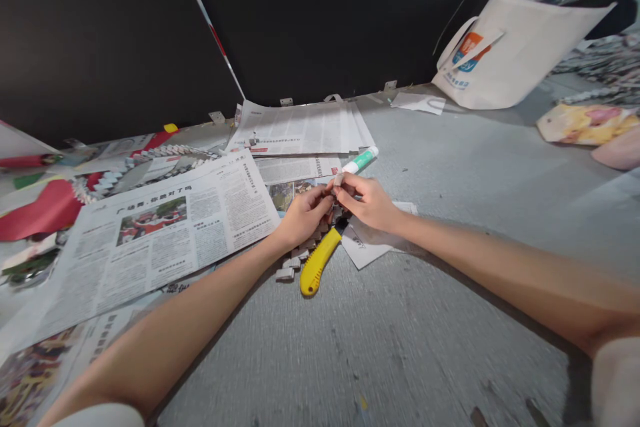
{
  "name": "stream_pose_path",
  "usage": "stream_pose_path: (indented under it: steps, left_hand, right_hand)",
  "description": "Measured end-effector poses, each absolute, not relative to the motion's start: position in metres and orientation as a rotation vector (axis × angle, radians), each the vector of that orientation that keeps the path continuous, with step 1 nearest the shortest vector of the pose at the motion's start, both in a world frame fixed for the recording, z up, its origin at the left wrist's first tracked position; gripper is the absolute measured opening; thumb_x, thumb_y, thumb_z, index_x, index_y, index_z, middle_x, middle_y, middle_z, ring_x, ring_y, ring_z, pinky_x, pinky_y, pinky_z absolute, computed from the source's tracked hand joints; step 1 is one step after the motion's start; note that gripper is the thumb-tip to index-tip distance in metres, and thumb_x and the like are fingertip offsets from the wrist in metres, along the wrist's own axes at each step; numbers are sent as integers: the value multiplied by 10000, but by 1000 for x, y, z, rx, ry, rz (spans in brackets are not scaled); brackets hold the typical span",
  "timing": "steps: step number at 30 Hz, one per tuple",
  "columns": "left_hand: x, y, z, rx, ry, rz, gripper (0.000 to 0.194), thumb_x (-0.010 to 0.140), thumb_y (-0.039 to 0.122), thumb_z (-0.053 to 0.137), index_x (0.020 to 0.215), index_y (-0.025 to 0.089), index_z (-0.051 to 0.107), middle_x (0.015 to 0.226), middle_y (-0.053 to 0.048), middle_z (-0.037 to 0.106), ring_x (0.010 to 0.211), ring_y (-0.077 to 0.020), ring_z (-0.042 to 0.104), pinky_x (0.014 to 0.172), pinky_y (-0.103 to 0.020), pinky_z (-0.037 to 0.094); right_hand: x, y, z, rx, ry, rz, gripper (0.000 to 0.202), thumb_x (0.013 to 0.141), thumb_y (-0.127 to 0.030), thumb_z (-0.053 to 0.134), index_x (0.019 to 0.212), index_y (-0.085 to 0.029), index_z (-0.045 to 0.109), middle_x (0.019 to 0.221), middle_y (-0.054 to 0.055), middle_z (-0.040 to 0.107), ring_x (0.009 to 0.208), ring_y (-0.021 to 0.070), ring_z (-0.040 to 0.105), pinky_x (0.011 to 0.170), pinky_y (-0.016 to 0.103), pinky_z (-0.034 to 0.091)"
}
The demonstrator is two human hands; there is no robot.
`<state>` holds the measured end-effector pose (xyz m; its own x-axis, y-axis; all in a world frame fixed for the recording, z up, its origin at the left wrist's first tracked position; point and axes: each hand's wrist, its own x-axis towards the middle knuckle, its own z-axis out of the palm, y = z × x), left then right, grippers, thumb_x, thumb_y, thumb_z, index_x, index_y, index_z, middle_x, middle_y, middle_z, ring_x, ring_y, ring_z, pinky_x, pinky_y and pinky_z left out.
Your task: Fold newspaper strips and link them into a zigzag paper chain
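Two pinches — left fingers (311,197) on paper chain (294,263), right fingers (356,183) on paper tab (339,179)

Black panels (325,20) lined the top of the frame before you, split by a narrow gap (213,30) upper left, above a softly lit gray surface (500,173).

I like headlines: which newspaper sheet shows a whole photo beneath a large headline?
The broad sheet left of the left hand; only its photo lies whole beneath a headline; the back sheet shows mainly text.
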<state>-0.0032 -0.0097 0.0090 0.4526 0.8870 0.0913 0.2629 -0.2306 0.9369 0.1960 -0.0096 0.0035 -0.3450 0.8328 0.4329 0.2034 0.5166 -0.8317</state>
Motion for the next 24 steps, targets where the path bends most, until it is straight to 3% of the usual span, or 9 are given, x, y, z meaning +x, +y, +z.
stream_pose_path:
  steps: [24]
  left_hand:
    - [-4, -9, 8, 1732, 983, 803, 192, 998, 334, 546, 863, 201, 580, 644, 33, 619, 590, -121, 566, 620, -265, 447]
  right_hand:
    - [195, -9, 3, -852, -1827, 877, 167, 1054, -316, 563, 1002, -185, 652, 755, -8, 586, 678, 148, 528, 634, 296, 406]
